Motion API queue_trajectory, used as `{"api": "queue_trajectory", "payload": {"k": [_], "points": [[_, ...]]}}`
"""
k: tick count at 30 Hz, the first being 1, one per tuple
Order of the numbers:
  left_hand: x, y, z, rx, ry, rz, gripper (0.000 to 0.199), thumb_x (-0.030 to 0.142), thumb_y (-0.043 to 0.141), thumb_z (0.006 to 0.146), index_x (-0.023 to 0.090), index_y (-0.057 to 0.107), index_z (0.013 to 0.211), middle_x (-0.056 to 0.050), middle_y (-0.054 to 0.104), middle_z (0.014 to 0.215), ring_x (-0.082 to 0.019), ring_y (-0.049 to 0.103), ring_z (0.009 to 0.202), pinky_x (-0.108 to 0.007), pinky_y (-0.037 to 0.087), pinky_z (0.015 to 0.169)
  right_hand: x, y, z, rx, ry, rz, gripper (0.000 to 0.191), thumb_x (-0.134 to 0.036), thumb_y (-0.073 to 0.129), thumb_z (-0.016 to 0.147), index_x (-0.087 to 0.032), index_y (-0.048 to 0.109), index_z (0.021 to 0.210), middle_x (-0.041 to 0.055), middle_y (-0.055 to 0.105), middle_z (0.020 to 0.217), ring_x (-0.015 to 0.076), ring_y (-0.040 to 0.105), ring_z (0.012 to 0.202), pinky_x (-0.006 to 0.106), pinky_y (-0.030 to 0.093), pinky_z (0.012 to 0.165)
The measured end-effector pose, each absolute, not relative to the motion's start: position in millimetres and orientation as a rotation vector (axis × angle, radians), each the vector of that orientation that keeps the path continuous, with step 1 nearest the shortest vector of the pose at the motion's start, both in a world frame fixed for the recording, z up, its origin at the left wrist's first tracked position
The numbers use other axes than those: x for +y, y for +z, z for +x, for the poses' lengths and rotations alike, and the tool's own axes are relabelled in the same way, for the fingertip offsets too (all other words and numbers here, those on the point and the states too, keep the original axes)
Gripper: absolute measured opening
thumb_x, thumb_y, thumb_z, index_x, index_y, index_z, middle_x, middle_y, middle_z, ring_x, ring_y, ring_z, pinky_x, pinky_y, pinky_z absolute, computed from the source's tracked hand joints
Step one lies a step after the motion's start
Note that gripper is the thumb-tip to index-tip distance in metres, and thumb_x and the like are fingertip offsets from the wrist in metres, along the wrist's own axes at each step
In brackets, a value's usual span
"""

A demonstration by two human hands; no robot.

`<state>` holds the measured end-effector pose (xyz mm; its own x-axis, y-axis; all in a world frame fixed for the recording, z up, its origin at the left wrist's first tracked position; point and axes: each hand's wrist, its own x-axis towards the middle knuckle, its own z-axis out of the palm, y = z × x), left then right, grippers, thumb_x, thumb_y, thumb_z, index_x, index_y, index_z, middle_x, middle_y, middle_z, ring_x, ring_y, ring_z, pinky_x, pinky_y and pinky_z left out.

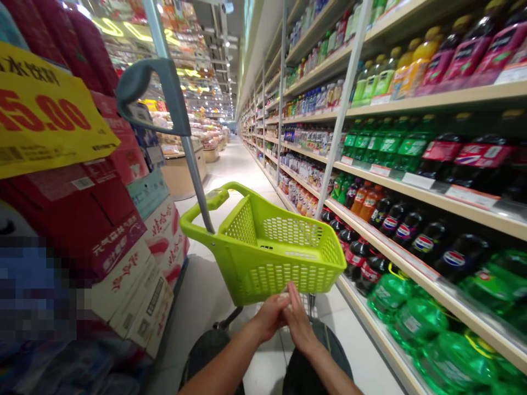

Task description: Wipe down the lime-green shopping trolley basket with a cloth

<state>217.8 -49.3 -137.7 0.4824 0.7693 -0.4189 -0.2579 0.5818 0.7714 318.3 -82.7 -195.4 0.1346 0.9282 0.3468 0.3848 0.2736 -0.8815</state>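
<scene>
My left hand (269, 317) and my right hand (298, 322) meet in front of me, above my knees, with no object visible between them. The fingers of my right hand are stretched out and point forward. Loosely bent, the fingers of my left hand rest against the right palm and are partly hidden. Just beyond my fingertips stands a lime-green shopping basket cart (234, 274) with perforated walls. Its metal pole (196, 181) leans up to a grey loop handle (175, 96). Neither hand clearly touches the cart.
Shelves (411, 104) of bottled drinks line the right side, with large green bottles (415, 323) at the bottom. Stacked drink cartons (135, 291) and a yellow price sign (49, 112) stand close on the left. A tiled aisle (242, 159) runs ahead past display counters (185, 170).
</scene>
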Motion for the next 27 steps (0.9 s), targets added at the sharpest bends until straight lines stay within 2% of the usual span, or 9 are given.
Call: {"api": "queue_trajectory", "payload": {"k": [4, 6, 8, 13, 18, 22, 24, 27], "points": [[-43.6, -133.3, 216.0, 0.801, 0.853, 0.645, 0.032, 0.022, 0.072, 0.054, 0.016, 0.058, 0.082, 0.000, 0.062, 0.075, -0.010, 0.056, 0.065, -0.021, 0.040, 0.060, -75.6, -180.9, 325.9, -1.131, 0.924, -1.254, 0.059, -0.052, 0.052, 0.075, -0.021, 0.046, 0.125, 0.0089, 0.044, 0.132, 0.0265, 0.035, 0.124, 0.043, 0.033, 0.100], [-42.6, -127.4, 219.9, 0.749, 0.849, 0.612, 0.035, 0.019, 0.072, 0.053, 0.016, 0.058, 0.085, -0.001, 0.063, 0.079, -0.011, 0.057, 0.067, -0.023, 0.042, 0.063, -74.5, -174.6, 325.9, -0.971, 1.087, -1.194, 0.060, -0.054, 0.052, 0.074, -0.021, 0.047, 0.123, 0.0084, 0.055, 0.120, 0.0264, 0.047, 0.115, 0.044, 0.039, 0.094], [-44.3, -122.1, 227.8, 0.719, 0.878, 0.576, 0.034, 0.019, 0.071, 0.054, 0.016, 0.058, 0.085, -0.001, 0.063, 0.078, -0.010, 0.057, 0.066, -0.022, 0.043, 0.064, -75.1, -168.9, 326.2, -0.924, 1.121, -1.124, 0.060, -0.052, 0.054, 0.074, -0.020, 0.045, 0.124, 0.0089, 0.058, 0.117, 0.0249, 0.053, 0.108, 0.042, 0.041, 0.092], [-49.1, -114.7, 253.8, 0.600, 0.971, 0.545, 0.031, 0.021, 0.069, 0.057, 0.015, 0.058, 0.085, -0.003, 0.064, 0.082, -0.012, 0.059, 0.076, -0.023, 0.044, 0.073, -74.6, -154.7, 332.9, -0.961, 0.797, -1.217, 0.063, -0.045, 0.056, 0.074, -0.018, 0.040, 0.128, 0.0103, 0.056, 0.119, 0.0230, 0.054, 0.107, 0.038, 0.044, 0.090], [-49.6, -118.0, 273.3, 0.646, 0.915, 0.635, 0.034, 0.025, 0.065, 0.060, 0.016, 0.056, 0.091, -0.004, 0.064, 0.085, -0.013, 0.059, 0.076, -0.024, 0.044, 0.071, -78.1, -153.1, 336.4, -1.004, 0.622, -1.333, 0.049, -0.038, 0.052, 0.076, -0.014, 0.050, 0.119, 0.0125, 0.058, 0.116, 0.0249, 0.055, 0.105, 0.039, 0.045, 0.089], [-45.7, -110.8, 275.1, 0.874, 0.860, 1.043, 0.031, 0.027, 0.051, 0.070, 0.015, 0.055, 0.099, -0.008, 0.062, 0.096, -0.018, 0.058, 0.088, -0.034, 0.044, 0.080, -83.0, -145.5, 364.2, -1.100, 0.322, -1.436, 0.037, -0.027, 0.043, 0.079, -0.016, 0.054, 0.112, 0.0101, 0.061, 0.110, 0.0235, 0.058, 0.100, 0.039, 0.046, 0.087], [-36.9, -98.2, 263.8, 1.049, 0.929, 1.518, 0.033, 0.020, 0.048, 0.071, 0.016, 0.055, 0.103, -0.010, 0.057, 0.113, -0.021, 0.052, 0.104, -0.039, 0.037, 0.093, -77.8, -140.4, 394.2, -1.153, 0.045, -1.445, 0.036, -0.023, 0.039, 0.079, -0.016, 0.056, 0.111, 0.0104, 0.057, 0.118, 0.0241, 0.051, 0.110, 0.042, 0.041, 0.093], [-15.0, -79.3, 233.3, 1.256, 0.950, 2.319, 0.044, 0.012, 0.045, 0.070, 0.017, 0.050, 0.114, -0.008, 0.042, 0.133, -0.022, 0.032, 0.125, -0.046, 0.014, 0.107, -65.2, -154.5, 436.7, -1.258, -0.316, -1.427, 0.037, -0.017, 0.037, 0.080, -0.017, 0.056, 0.112, 0.0091, 0.047, 0.129, 0.0250, 0.034, 0.125, 0.050, 0.028, 0.101]]}}
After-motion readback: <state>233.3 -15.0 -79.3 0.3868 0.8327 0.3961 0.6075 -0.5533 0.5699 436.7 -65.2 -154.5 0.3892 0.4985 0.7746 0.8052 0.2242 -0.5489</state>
